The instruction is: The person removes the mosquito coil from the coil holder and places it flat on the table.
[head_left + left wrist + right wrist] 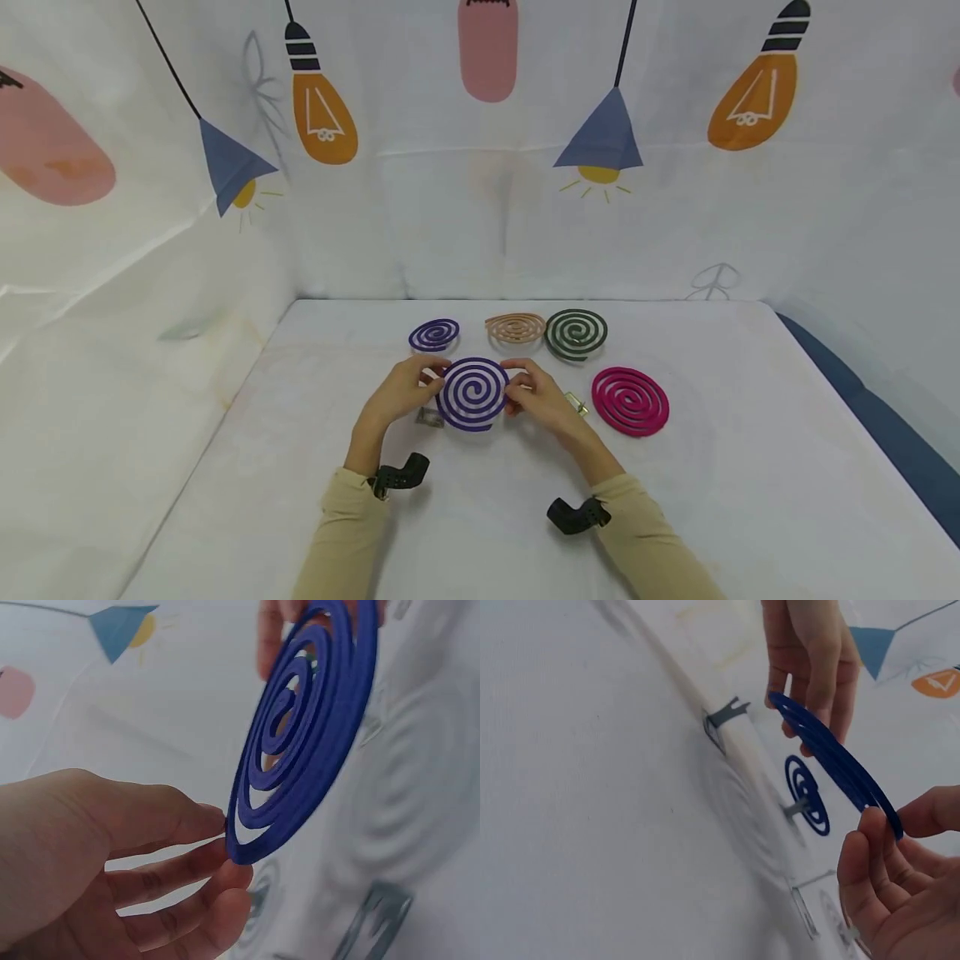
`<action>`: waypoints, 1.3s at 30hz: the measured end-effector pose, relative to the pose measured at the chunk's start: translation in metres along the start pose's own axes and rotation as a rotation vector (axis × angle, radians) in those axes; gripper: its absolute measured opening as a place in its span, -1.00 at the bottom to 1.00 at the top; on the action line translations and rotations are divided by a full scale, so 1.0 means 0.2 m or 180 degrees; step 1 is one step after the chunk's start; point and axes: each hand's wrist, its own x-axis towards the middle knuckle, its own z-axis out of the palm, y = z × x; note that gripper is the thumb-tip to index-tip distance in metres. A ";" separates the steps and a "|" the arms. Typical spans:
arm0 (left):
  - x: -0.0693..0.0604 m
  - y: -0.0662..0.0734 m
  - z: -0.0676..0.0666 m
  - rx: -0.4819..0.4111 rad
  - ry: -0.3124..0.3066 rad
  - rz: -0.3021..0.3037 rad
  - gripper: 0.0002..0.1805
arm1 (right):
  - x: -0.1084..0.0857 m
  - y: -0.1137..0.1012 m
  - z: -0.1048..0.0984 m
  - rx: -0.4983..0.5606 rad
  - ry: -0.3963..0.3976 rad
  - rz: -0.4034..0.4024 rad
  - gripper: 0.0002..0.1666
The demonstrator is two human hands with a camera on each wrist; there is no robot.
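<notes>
Held coil: the blue-violet spiral coil (472, 393) is between my two hands, lifted off the tabletop (465, 517), its face turned toward the head view; its ringed shadow falls on the surface below.
Left hand: my left hand (407, 389) has its thumb and fingers pinching the coil's left rim.
Right hand: my right hand (537, 394) has its thumb and fingers pinching the opposite rim.
Left metal stand: one small metal stand (430, 417) sits on the tabletop, near my left hand and just left of the held coil in the head view.
Right metal stand: a gold-toned stand (576, 405) is beside my right hand, partly hidden by it.
Purple coil: a smaller-looking purple coil (434, 335) is beyond my left hand, resting on a stand in the right wrist view.
Orange and green coils: the orange coil (516, 327) and the green coil (576, 335) lie side by side toward the back; I cannot tell whether they touch.
Pink coil: the pink coil (631, 402) is to the right, well apart from the held coil.
Wrist cameras: one black unit (401, 473) on my left wrist, another (579, 516) on my right.
Backdrop: white cloth (450, 225) printed with lamps and bulbs.
</notes>
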 end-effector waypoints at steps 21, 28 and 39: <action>0.22 0.27 0.36 0.0022 -0.0062 0.0524 -0.57 | -0.16 -0.05 -0.56 -0.0794 0.0144 -0.0005 -0.53; 0.27 0.36 0.50 0.0026 -0.0035 0.0488 -0.55 | -0.23 -0.05 -0.70 -0.0935 0.0278 0.0036 -0.54; 0.34 0.47 0.68 -0.0075 -0.0066 0.0587 -0.54 | -0.32 0.00 -0.86 -0.1259 0.0563 0.0285 -0.56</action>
